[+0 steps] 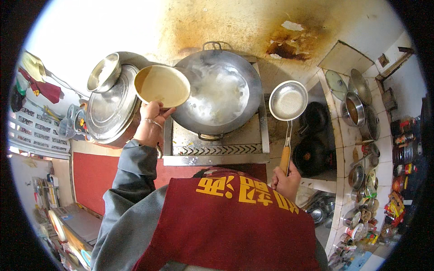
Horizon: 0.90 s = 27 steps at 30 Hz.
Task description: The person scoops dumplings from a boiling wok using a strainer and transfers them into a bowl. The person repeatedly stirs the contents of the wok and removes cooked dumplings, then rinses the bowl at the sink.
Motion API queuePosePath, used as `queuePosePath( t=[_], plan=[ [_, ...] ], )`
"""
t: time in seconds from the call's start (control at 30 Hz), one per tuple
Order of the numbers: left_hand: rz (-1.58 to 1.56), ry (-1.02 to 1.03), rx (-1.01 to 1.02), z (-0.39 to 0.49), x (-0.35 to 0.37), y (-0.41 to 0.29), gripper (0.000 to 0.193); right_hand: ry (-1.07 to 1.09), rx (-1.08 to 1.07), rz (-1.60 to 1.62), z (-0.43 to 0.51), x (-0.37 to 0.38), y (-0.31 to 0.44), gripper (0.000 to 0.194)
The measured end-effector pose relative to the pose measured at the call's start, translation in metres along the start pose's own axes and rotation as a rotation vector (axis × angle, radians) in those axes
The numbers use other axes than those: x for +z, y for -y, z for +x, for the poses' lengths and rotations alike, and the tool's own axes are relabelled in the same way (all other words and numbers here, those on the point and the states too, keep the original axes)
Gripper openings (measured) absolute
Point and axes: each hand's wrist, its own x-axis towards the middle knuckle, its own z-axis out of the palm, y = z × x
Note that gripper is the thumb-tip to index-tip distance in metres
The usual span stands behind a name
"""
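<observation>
My left hand grips the near rim of a wide cream-coloured bowl, tilted so that its inside faces me. The bowl overlaps the left edge of a large two-handled wok in the view; whether they touch I cannot tell. Steam rises from pale, bubbling liquid in the wok and blurs what is in it. Off to the wok's right, my right hand holds a round mesh skimmer upright by its wooden handle. Nothing shows in the skimmer's mesh.
Left of the stove, a metal bowl rests on a big lidded pot. Dark pans sit in a recess on the right. Beyond them, a tiled ledge carries several pots, lids and jars. A stained wall stands behind the wok.
</observation>
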Motion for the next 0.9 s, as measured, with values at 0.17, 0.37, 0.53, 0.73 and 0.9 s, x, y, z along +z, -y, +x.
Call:
queuePosePath(
  t=[0.17, 0.37, 0.53, 0.73, 0.9],
  plan=[
    [-0.093, 0.030, -0.099, -0.032, 0.021, -0.018, 0.056, 0.005, -0.006, 0.008, 0.000, -0.003, -0.004, 0.007],
    [-0.065, 0.232, -0.193, -0.039, -0.029, -0.001, 0.055, 0.057, 0.010, -0.035, 0.001, 0.004, -0.003, 0.008],
    [-0.157, 0.350, -0.321, -0.071, -0.064, 0.000, 0.048, 0.117, 0.055, -0.068, 0.004, 0.013, -0.002, 0.006],
    [-0.483, 0.172, -0.319, -0.115, -0.084, 0.004, 0.058, 0.148, 0.054, -0.037, 0.007, 0.029, -0.003, 0.004],
    [-0.506, 0.106, -0.250, -0.140, -0.107, 0.016, 0.055, 0.177, 0.040, -0.039, 0.009, 0.041, -0.002, 0.003]
  ],
)
